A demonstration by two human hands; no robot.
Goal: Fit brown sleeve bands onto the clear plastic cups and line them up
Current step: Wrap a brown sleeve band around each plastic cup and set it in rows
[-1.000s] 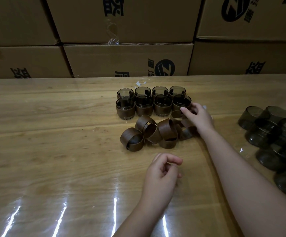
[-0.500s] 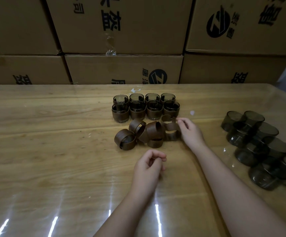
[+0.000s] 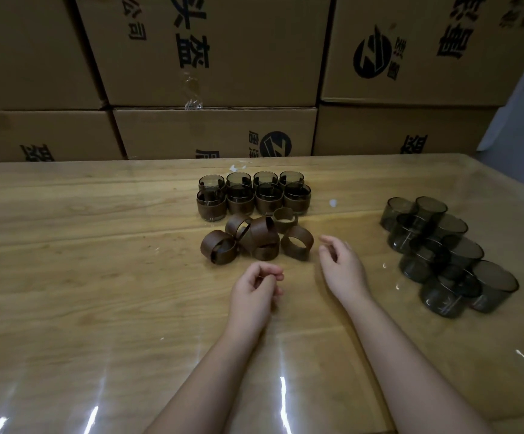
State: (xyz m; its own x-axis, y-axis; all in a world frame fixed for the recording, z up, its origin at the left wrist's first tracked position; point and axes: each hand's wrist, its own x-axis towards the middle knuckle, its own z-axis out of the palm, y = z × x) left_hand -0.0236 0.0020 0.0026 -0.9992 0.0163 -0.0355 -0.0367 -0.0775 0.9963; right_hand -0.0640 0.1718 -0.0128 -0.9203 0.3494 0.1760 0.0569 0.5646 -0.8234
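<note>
Several banded cups [image 3: 254, 195] stand in two tidy rows at the middle of the wooden table [image 3: 82, 277]. Just in front of them lies a loose heap of brown sleeve bands [image 3: 254, 239]. A cluster of bare smoky clear cups [image 3: 442, 249] sits at the right. My left hand [image 3: 254, 292] hovers below the bands with fingers loosely curled, holding nothing. My right hand [image 3: 339, 261] is beside the rightmost band [image 3: 296, 245], fingers relaxed and apart from it, holding nothing.
Stacked cardboard boxes [image 3: 213, 73] form a wall along the table's far edge. The tabletop is glossy with light streaks near the front. A small white speck [image 3: 333, 202] lies right of the banded rows.
My right hand has drawn back from the banded cups and the bands toward me and to the right. The camera has tilted, so everything sits lower in view. The left hand has hardly moved.
</note>
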